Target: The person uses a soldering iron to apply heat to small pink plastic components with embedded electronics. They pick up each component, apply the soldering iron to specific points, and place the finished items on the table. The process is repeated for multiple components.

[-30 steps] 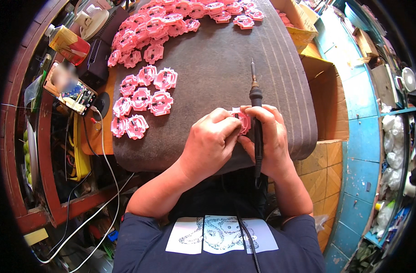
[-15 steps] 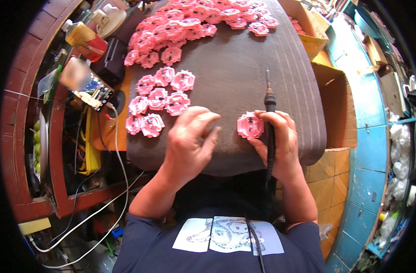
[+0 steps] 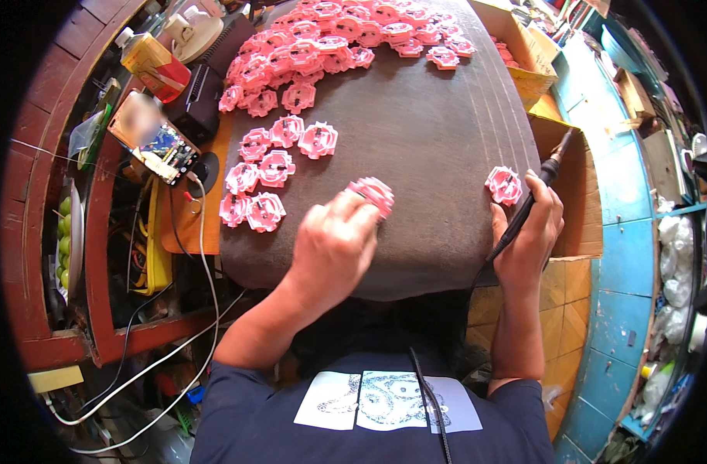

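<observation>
My left hand (image 3: 336, 247) is closed on a pink plastic part (image 3: 371, 195), pinched at its fingertips above the middle of the dark tabletop. My right hand (image 3: 527, 224) holds a soldering iron (image 3: 523, 210) slantwise, its tip pointing up and away over the right edge. Just beyond that hand's thumb and forefinger is another pink part (image 3: 503, 185), with dark metal bits in its middle; whether the fingers still touch it I cannot tell. A small group of similar pink parts (image 3: 276, 168) lies left of my left hand.
A large heap of pink parts (image 3: 303, 52) covers the far side of the dark tabletop (image 3: 415, 116). Cardboard boxes (image 3: 577, 201) stand along the right edge. At left are a lit phone (image 3: 156, 143) on a stand, a bottle (image 3: 154, 66) and a white cable (image 3: 208, 263).
My left hand has picked a pink part from the small group and carried it right. My right hand has moved right with the iron, which now leans rightward; the other pink part is farther right too.
</observation>
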Demonstrator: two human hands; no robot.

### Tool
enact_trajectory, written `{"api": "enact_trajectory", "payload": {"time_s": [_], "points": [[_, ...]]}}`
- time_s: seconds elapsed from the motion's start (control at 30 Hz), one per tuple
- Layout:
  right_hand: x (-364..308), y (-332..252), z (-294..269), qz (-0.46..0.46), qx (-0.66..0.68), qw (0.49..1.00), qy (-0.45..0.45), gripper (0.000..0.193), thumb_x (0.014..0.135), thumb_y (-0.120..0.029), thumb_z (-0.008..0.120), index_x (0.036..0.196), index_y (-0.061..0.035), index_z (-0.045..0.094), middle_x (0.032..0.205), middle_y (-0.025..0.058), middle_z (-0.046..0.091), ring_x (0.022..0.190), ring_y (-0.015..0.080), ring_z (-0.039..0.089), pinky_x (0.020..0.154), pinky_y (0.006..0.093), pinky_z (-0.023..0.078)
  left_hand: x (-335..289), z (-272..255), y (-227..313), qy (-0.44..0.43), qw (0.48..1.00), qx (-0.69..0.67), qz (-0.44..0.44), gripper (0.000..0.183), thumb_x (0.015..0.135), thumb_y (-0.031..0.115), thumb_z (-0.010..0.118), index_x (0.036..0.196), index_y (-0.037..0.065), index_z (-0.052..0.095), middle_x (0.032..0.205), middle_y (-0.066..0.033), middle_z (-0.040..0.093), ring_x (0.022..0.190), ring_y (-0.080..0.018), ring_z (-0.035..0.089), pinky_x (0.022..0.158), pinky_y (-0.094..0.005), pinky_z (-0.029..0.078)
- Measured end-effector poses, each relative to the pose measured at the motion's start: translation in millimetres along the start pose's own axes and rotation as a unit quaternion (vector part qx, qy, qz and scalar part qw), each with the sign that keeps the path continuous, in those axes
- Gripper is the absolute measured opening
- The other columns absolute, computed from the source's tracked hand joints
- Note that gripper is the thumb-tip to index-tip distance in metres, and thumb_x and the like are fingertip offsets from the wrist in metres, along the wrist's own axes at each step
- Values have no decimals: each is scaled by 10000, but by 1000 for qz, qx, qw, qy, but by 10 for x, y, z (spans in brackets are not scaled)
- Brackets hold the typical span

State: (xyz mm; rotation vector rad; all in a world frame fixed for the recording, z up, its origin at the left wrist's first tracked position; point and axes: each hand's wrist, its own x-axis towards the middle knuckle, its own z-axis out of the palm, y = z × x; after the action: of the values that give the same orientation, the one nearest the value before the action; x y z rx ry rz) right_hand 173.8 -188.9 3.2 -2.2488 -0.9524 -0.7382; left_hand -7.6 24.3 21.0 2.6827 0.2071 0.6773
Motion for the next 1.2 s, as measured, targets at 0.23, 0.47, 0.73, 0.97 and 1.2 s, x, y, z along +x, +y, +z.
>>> {"api": "enact_trajectory", "payload": {"time_s": [0.23,0.47,0.73,0.97,1.2], "points": [[-340,-479,105,-126,310,942,-18,482,847,24,795,1252,-24,536,1031,173,704,841,373,672,794,496,515,27,283,224,-4,985,-163,46,269,841,-36,772,1084,31,677,1061,-143,685,945,-367,695,807,-452,576],[-404,-536,222,-105,298,949,-11,496,843,107,748,1257,-30,511,999,157,689,786,306,621,711,413,521,-11,314,195,4,980,-191,47,249,854,-38,774,1074,28,679,1060,-151,689,943,-371,698,815,-453,584],[-418,-532,250,-93,293,951,-11,493,834,125,727,1250,-26,513,1001,148,671,767,322,606,693,433,503,-5,337,186,15,979,-196,60,194,880,10,744,1055,16,661,1044,-140,665,940,-353,667,806,-435,530],[-415,-536,224,-100,278,955,-12,494,833,140,715,1249,-32,511,984,145,666,771,320,603,699,430,504,-14,306,195,2,983,-177,56,283,833,-36,778,1099,21,699,1066,-147,682,955,-374,695,837,-455,578],[-350,-569,142,-163,294,941,-41,498,845,140,711,1260,-44,506,988,137,666,742,340,624,734,467,511,5,280,232,14,988,-146,51,357,797,-50,770,1143,6,701,1120,-164,650,1027,-367,675,856,-450,576]]}}
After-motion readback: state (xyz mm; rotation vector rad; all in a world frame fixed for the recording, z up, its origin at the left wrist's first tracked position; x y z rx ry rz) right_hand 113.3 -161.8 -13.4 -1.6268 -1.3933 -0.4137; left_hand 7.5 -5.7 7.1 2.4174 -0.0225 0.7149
